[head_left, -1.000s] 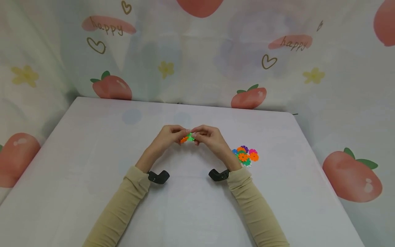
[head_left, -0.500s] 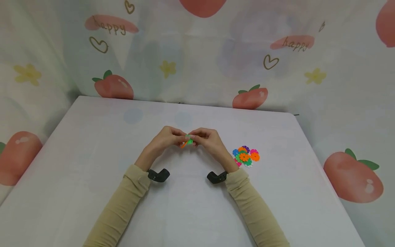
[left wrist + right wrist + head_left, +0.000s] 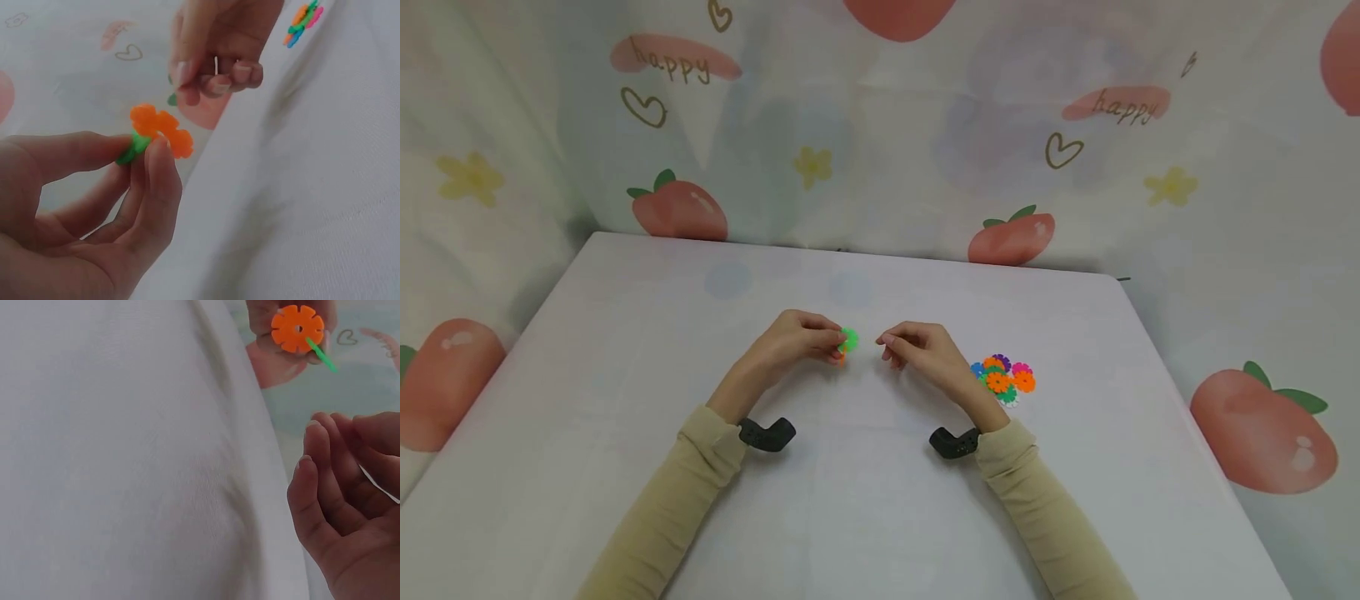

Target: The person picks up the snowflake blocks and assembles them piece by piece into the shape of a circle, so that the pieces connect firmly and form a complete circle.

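My left hand (image 3: 793, 337) pinches two flower-shaped plastic discs, a green disc (image 3: 850, 339) and an orange disc (image 3: 150, 119). They are slotted into each other at an angle; in the right wrist view the green one shows edge-on across the orange one's rim. Thumb and fingertips cover part of the green disc in the left wrist view. A short gap to the right, my right hand (image 3: 921, 350) is held above the table with loosely bent fingers and nothing between them. Thumb and forefinger tips come close together there.
Beyond the right wrist lies a small pile of flower discs (image 3: 997, 382) in orange, green, blue, purple, pink and white. Both wrists carry a black device (image 3: 767, 435). The white tabletop (image 3: 850, 517) ends at a printed curtain (image 3: 880, 167) behind.
Both hands were together on the discs; now they are apart. The right hand has let go and moved right, while the left has drawn left, keeping the joined green and orange discs.
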Action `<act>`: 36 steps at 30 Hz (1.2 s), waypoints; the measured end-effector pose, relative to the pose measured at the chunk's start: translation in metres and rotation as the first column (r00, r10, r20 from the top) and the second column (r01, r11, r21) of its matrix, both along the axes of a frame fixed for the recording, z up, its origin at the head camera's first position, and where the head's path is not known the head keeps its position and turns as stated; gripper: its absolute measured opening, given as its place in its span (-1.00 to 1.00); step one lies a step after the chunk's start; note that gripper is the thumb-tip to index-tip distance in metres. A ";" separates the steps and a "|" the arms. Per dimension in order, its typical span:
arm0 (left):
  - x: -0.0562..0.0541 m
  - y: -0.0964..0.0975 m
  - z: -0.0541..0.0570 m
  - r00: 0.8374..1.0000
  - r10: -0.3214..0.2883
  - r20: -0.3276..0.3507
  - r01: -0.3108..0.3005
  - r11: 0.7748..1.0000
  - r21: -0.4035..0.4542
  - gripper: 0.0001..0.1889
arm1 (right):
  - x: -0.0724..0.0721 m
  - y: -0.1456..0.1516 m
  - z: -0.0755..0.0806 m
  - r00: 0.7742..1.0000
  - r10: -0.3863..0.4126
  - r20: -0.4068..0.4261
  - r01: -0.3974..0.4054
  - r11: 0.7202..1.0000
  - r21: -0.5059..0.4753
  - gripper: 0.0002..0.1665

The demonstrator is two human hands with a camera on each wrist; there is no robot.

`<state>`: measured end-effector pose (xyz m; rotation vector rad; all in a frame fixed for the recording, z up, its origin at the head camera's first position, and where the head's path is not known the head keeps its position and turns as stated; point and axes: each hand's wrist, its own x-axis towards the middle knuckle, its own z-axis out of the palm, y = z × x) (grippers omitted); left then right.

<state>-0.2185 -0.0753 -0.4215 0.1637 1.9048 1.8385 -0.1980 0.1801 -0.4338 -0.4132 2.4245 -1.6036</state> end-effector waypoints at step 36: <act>0.000 -0.006 -0.009 0.999 0.025 0.029 -0.024 0.999 -0.032 -0.69 | 0.040 0.136 0.016 0.983 -0.098 -0.157 0.166 0.845 0.508 -0.73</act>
